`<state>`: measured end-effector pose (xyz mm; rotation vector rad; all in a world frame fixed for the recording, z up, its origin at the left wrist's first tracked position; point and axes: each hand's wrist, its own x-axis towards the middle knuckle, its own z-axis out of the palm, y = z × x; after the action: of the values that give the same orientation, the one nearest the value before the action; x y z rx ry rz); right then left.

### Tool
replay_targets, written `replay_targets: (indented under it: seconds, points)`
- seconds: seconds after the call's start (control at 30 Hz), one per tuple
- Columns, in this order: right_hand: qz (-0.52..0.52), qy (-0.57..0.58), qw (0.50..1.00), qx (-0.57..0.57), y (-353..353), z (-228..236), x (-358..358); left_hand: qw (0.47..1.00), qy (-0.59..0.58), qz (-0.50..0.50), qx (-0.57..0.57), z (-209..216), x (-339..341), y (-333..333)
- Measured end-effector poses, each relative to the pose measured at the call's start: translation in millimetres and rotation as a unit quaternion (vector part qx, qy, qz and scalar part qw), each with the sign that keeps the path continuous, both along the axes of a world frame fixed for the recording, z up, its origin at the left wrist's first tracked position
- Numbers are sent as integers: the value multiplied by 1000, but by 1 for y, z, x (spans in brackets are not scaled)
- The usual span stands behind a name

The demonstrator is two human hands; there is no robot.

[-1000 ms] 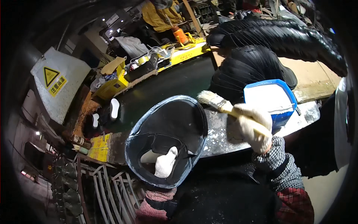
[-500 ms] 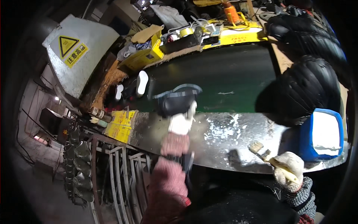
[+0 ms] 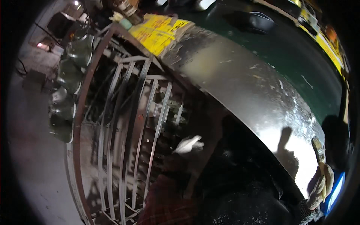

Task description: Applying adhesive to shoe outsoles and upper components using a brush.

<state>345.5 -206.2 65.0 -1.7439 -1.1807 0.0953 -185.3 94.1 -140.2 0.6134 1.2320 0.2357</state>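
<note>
A dim workshop floor (image 3: 30, 180), grey and scuffed, fills the left of the view I follow from afar through the head camera. Beside it, dark green curved metal pieces (image 3: 62, 108) stand in a column against a metal rack (image 3: 129, 131) of upright bars. Above the rack, a yellow printed sheet (image 3: 159, 32) covers the near end of a bare metal worktop (image 3: 240, 88). To the right of the rack's bars, I see the left hand (image 3: 188, 144), white-gloved, well apart from the worktop's edge; its fingers point right, too blurred for me to tell whether they are together or apart. A white sole-shaped piece (image 3: 205, 3) sits at the top edge, and a black piece with a pale rim (image 3: 258, 22) lies on the dark green surface (image 3: 296, 56) behind the metal. At far right, a brush (image 3: 318, 150) points bristles up, its handle clamped in the fingers of the gloved right hand (image 3: 319, 188), just beside a blue container (image 3: 335, 197) cut off by shadow.
</note>
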Motion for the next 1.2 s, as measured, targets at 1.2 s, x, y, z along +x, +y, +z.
replay_targets:
  seconds: [1.2]
  points:
    - [-113, -56, 990, 67, -31, 133, -54, 860, -470, 157, 123, 183, 66, -40]
